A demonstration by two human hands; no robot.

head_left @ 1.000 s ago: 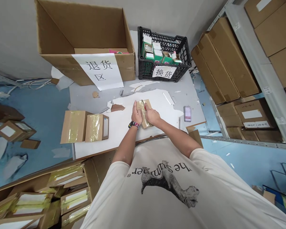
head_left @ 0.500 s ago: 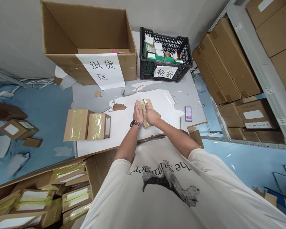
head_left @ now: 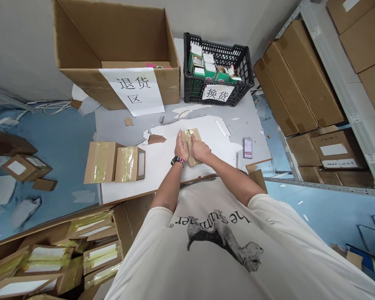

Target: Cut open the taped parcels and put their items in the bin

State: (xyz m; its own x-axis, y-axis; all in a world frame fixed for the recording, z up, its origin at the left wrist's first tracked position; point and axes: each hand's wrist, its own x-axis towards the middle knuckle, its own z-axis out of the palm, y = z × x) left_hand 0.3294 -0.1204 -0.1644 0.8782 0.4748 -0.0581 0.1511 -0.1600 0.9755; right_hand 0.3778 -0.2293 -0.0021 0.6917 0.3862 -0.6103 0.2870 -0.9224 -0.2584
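A small taped cardboard box (head_left: 196, 160) lies on the white-topped table (head_left: 162, 166) close to my body. My left hand (head_left: 181, 148), with a dark patterned band on its wrist, holds the box along its left side. From the right, my right hand (head_left: 200, 149) is closed over the top of the same box, its fingers partly curled from view. To the left stand two taped cardboard boxes side by side, a larger one (head_left: 100, 163) and a smaller one (head_left: 126, 165) with a white label.
A large open carton (head_left: 162, 85) and a black crate (head_left: 217, 89) of green-white boxes stand at the back. A phone (head_left: 247, 148) lies at right. Shelves of cartons (head_left: 303, 79) rise beyond. A bin of taped parcels (head_left: 125, 225) is at lower left.
Both hands keep the same hold on the small box, with hardly any movement. The camera view has shifted very slightly.
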